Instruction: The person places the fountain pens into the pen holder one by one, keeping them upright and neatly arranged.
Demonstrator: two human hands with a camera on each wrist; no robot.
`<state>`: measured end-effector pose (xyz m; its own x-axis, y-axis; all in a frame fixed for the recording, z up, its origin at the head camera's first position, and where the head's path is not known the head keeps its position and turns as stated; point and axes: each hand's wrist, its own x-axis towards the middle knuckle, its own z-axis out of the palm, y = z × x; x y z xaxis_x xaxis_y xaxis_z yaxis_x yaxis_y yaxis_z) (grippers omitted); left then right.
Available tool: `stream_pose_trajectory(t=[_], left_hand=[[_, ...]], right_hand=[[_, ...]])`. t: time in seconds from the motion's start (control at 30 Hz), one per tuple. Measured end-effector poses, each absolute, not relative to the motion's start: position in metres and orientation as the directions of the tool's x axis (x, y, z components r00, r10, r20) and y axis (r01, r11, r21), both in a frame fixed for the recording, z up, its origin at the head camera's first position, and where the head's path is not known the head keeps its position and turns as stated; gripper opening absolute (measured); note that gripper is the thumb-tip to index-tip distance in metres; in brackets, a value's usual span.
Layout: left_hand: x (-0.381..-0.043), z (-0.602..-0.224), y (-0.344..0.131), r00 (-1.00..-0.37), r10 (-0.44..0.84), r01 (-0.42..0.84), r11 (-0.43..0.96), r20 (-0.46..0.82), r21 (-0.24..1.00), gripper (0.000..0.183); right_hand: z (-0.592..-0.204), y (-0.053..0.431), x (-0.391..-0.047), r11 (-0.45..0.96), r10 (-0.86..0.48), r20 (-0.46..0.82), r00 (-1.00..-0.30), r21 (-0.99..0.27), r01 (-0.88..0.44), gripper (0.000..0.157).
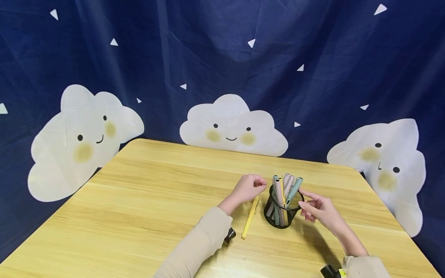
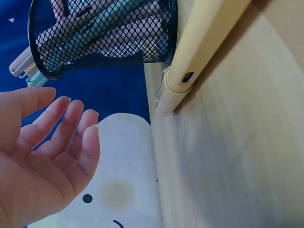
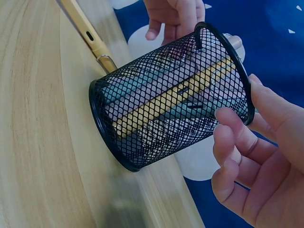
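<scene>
Evidently light and stiff, the mesh pen cup [image 1: 283,211] invited a rim grip; right hand [image 1: 318,209], at three o'clock, touched it loosely, while left hand [image 1: 247,188] curled empty at nine.

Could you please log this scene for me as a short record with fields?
Surface: wooden table
Holder: black mesh pen cup, upright, filled with pens
Loose item: yellow pen lying left of the cup
Left hand: empty, fingers loosely curled, beside the cup
Right hand: fingers at the cup's rim
Backdrop: navy cloth with clouds
</scene>
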<state>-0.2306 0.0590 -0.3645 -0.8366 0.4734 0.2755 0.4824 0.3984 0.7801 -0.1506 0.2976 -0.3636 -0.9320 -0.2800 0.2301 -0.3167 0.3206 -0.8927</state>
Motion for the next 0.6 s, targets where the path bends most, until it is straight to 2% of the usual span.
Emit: stream_pose_trajectory(t=[0.27,0.6], left_hand=[[-0.2314,-0.3632,0.0562,-0.83,0.519,0.477,0.467,0.205,0.744,0.019],[-0.232,-0.3646,0.0557,-0.861,0.499,0.431,0.62,0.094,0.655,0.023]], right_hand=[[-0.3644,0.2976,-0.1499,0.31,-0.28,0.237,-0.93,-0.895,-0.321,0.046],[-0.3632,0.2969,-0.1493,0.317,-0.279,0.221,-0.935,-0.897,-0.307,0.047]])
